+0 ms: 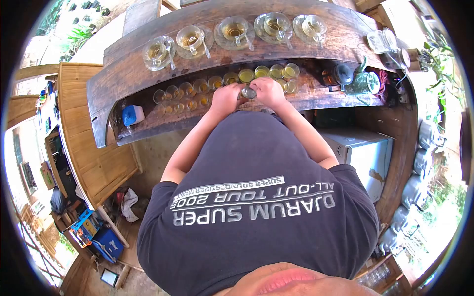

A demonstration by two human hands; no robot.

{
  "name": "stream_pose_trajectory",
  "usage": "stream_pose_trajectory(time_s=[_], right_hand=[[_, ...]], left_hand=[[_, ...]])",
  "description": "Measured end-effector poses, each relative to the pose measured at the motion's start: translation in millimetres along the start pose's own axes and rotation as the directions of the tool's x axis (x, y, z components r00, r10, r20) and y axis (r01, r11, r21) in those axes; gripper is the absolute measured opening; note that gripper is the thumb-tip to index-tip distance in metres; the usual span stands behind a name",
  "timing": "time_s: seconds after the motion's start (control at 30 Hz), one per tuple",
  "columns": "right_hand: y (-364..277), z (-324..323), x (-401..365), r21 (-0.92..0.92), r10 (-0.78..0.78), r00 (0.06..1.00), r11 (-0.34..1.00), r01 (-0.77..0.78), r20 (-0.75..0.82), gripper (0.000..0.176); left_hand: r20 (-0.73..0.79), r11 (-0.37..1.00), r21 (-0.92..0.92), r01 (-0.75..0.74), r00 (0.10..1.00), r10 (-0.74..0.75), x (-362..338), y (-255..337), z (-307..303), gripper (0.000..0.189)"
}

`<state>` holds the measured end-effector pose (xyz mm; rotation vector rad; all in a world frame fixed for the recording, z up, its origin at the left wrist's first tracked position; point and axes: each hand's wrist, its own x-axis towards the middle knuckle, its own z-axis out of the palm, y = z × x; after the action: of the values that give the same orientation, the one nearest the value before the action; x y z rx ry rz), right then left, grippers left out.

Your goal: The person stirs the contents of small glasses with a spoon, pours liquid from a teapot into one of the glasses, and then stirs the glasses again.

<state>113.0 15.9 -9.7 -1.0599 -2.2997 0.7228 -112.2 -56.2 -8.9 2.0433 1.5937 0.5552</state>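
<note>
- Mid-step, I reckon: left hand [226, 98] and right hand [269, 91] both clasp one small glass [248, 92], upper centre of the frame, beside the tea glass rows [197, 91].
- Next move needs it kept level, no bumping neighbours.

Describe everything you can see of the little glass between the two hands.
The little glass is small, round and clear, seen from above, with a bright rim. It is too small to tell what it holds. It looks upright over the lower wooden ledge, just in front of rows of similar glasses holding yellowish liquid. The left hand and right hand close on it from either side, fingers touching it.
</note>
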Motion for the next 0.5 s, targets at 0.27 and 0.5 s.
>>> stream_pose_trajectory(time_s=[0.27, 0.5], right_hand=[[0, 0, -1, -0.012, -0.014, 1.0, 1.0, 0.015, 0.026, 0.011], [-3, 1, -2, 0.007, -0.02, 0.999, 1.0, 0.02, 0.033, 0.012]], left_hand=[[-0.006, 1.0, 0.01, -0.008, 1.0, 0.008, 1, 3, -4, 0.057], [-0.024, 0.999, 0.015, -0.05, 0.998, 0.05, 0, -2, 0, 0.057]])
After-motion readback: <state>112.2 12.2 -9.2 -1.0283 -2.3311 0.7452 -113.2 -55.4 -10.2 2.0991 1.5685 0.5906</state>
